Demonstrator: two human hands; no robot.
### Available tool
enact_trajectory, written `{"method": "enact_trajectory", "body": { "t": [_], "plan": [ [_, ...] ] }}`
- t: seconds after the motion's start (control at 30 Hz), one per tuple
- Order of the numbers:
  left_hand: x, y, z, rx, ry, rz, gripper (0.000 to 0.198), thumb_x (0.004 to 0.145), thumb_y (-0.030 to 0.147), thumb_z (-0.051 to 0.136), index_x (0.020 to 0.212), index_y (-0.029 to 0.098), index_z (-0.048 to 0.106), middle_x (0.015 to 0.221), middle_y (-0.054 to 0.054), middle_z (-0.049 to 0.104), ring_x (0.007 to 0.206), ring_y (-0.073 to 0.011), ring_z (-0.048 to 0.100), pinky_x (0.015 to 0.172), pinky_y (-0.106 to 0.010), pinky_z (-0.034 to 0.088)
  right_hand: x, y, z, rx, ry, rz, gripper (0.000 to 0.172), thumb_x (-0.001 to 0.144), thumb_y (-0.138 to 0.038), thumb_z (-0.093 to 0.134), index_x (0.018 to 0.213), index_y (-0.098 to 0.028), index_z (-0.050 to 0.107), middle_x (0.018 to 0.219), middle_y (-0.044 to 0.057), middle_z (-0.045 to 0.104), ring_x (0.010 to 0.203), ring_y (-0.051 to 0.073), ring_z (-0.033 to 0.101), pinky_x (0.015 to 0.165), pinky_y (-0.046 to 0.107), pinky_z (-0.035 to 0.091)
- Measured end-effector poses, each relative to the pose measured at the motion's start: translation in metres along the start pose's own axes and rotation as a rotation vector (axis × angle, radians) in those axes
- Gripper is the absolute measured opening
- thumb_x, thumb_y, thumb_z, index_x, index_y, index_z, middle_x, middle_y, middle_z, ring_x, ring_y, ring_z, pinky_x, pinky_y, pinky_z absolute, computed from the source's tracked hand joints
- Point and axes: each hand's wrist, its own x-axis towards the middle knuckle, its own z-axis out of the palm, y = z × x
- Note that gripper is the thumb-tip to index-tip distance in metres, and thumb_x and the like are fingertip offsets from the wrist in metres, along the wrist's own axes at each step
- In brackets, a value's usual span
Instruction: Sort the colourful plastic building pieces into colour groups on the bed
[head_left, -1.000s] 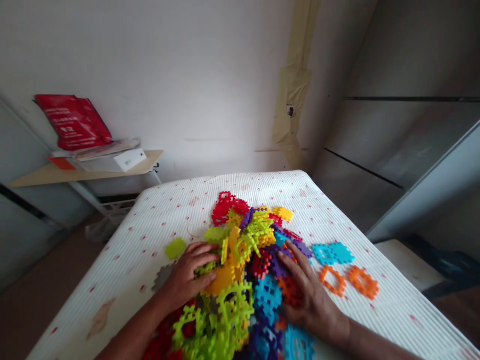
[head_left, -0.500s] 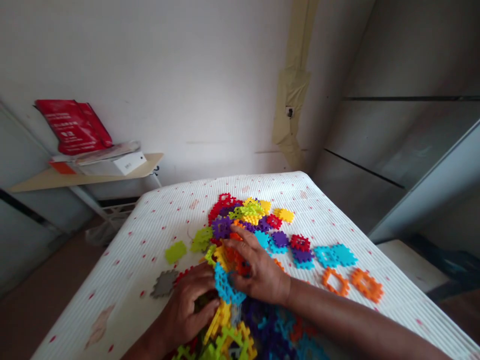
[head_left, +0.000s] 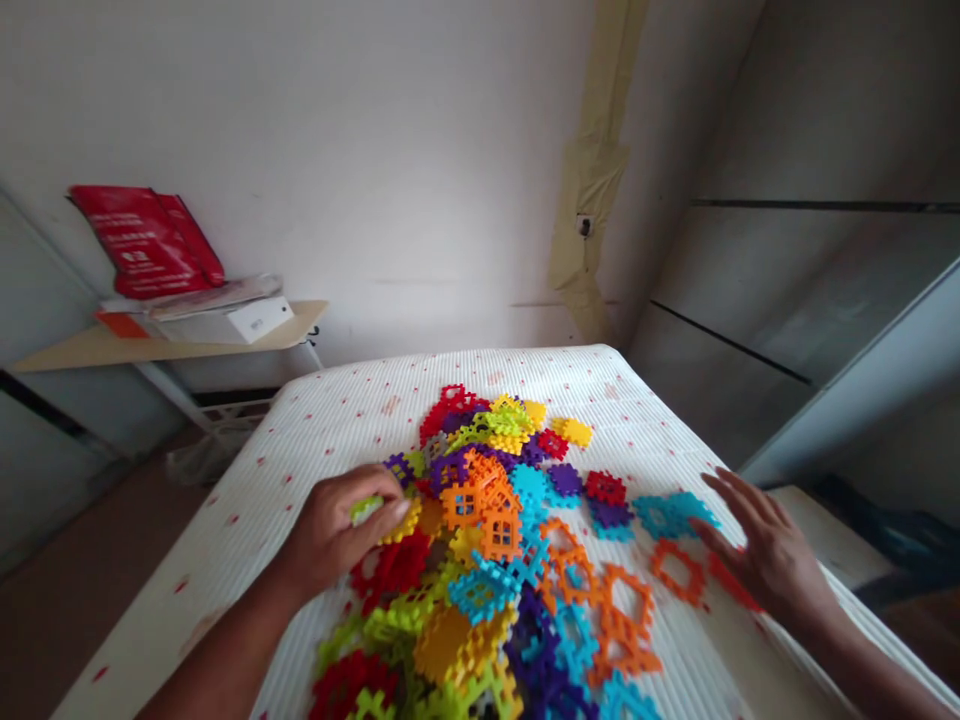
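Red-dotted mattress point(head_left: 225, 530), left grip point(head_left: 337, 530) curled around a lime tile point(head_left: 365, 510), right grip point(head_left: 765, 540) spread wide beside teal tiles point(head_left: 671, 515).

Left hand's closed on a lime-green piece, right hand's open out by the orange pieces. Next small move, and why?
Probably close the right hand on the orange waffle block: it lies right by those spread fingers, off the plastic block heap, so it's easy to take. The left hand is already occupied with the lime-green waffle block.
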Motion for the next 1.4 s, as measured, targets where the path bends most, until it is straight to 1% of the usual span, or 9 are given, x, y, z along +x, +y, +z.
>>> {"method": "enact_trajectory", "body": {
  "t": [0.1, 0.2, 0.33, 0.5, 0.67, 0.8, 0.93, 1.1, 1.4],
  "plan": [
    [0.034, -0.032, 0.012, -0.016, 0.063, -0.099, 0.038, 0.078, 0.046, 0.053, 0.106, 0.022, 0.061, 0.113, -0.005, 0.061, 0.108, -0.0211, 0.054, 0.096, -0.034, 0.04, -0.021, 0.027, 0.015, -0.025, -0.097, 0.105, 0.048, 0.087, -0.05, 0.04, 0.125, -0.022, 0.047, 0.124, 0.017, 0.054, 0.111, 0.033, 0.054, 0.09, 0.051, 0.047],
    [0.061, -0.061, 0.034, -0.03, 0.045, -0.218, 0.058, 0.078, 0.053, 0.048, 0.126, 0.021, 0.049, 0.133, -0.009, 0.048, 0.126, -0.0247, 0.04, 0.107, -0.04, 0.029, -0.008, 0.008, 0.036, 0.041, -0.147, 0.084, 0.049, 0.088, -0.048, 0.04, 0.131, -0.024, 0.042, 0.134, 0.015, 0.045, 0.122, 0.031, 0.045, 0.097, 0.05, 0.043],
    [0.079, -0.074, 0.058, -0.03, -0.07, -0.289, 0.064, 0.077, 0.061, 0.042, 0.128, 0.022, 0.047, 0.136, -0.008, 0.046, 0.13, -0.0253, 0.035, 0.109, -0.043, 0.026, 0.047, -0.04, 0.068, 0.233, -0.141, 0.075, 0.055, 0.087, -0.051, 0.043, 0.134, -0.024, 0.039, 0.137, 0.014, 0.042, 0.126, 0.03, 0.041, 0.098, 0.052, 0.041],
    [0.09, -0.06, 0.064, -0.026, -0.202, -0.246, 0.056, 0.077, 0.063, 0.039, 0.113, 0.026, 0.06, 0.119, -0.005, 0.06, 0.12, -0.0238, 0.046, 0.108, -0.042, 0.027, 0.106, -0.088, 0.092, 0.511, -0.222, 0.009, 0.053, 0.083, -0.053, 0.048, 0.129, -0.027, 0.047, 0.13, 0.01, 0.051, 0.126, 0.029, 0.041, 0.103, 0.051, 0.034],
    [0.076, -0.052, 0.061, -0.011, -0.177, -0.223, 0.05, 0.077, 0.06, 0.041, 0.1, 0.025, 0.067, 0.109, -0.005, 0.064, 0.113, -0.0228, 0.05, 0.106, -0.039, 0.028, 0.136, -0.119, 0.1, 0.794, -0.328, -0.038, 0.051, 0.079, -0.053, 0.054, 0.122, -0.025, 0.054, 0.119, 0.008, 0.058, 0.122, 0.027, 0.044, 0.105, 0.049, 0.031],
    [0.057, -0.057, 0.05, -0.039, -0.166, -0.197, 0.041, 0.076, 0.055, 0.047, 0.087, 0.023, 0.07, 0.106, -0.007, 0.063, 0.108, -0.0235, 0.052, 0.1, -0.036, 0.036, 0.154, -0.131, 0.106, 1.007, -0.356, 0.025, 0.054, 0.063, -0.045, 0.071, 0.111, -0.024, 0.06, 0.118, 0.007, 0.058, 0.115, 0.027, 0.049, 0.102, 0.047, 0.034],
    [0.039, -0.059, 0.039, -0.141, -0.172, -0.216, 0.034, 0.074, 0.048, 0.053, 0.082, 0.019, 0.069, 0.102, -0.008, 0.062, 0.101, -0.0228, 0.056, 0.09, -0.032, 0.043, 0.169, -0.146, 0.112, 1.314, -0.493, 0.173, 0.052, 0.052, -0.03, 0.077, 0.101, -0.023, 0.061, 0.114, 0.008, 0.059, 0.103, 0.025, 0.056, 0.08, 0.041, 0.05],
    [0.013, -0.049, 0.032, -0.211, -0.172, -0.264, 0.032, 0.076, 0.046, 0.053, 0.086, 0.018, 0.065, 0.094, -0.006, 0.064, 0.092, -0.0218, 0.058, 0.084, -0.032, 0.045, 0.174, -0.181, 0.117, 1.483, -0.612, 0.156, 0.046, 0.052, -0.018, 0.073, 0.095, -0.02, 0.06, 0.108, 0.007, 0.06, 0.09, 0.021, 0.06, 0.063, 0.03, 0.052],
    [-0.016, -0.029, 0.027, -0.021, -0.056, -0.204, 0.029, 0.074, 0.045, 0.05, 0.071, 0.018, 0.062, 0.073, -0.003, 0.064, 0.075, -0.021, 0.058, 0.071, -0.032, 0.045, 0.166, -0.258, 0.088, 0.978, -0.417, -0.453, 0.042, 0.059, -0.007, 0.069, 0.099, -0.019, 0.064, 0.119, 0.008, 0.057, 0.112, 0.021, 0.053, 0.092, 0.035, 0.046]
  ]
}}
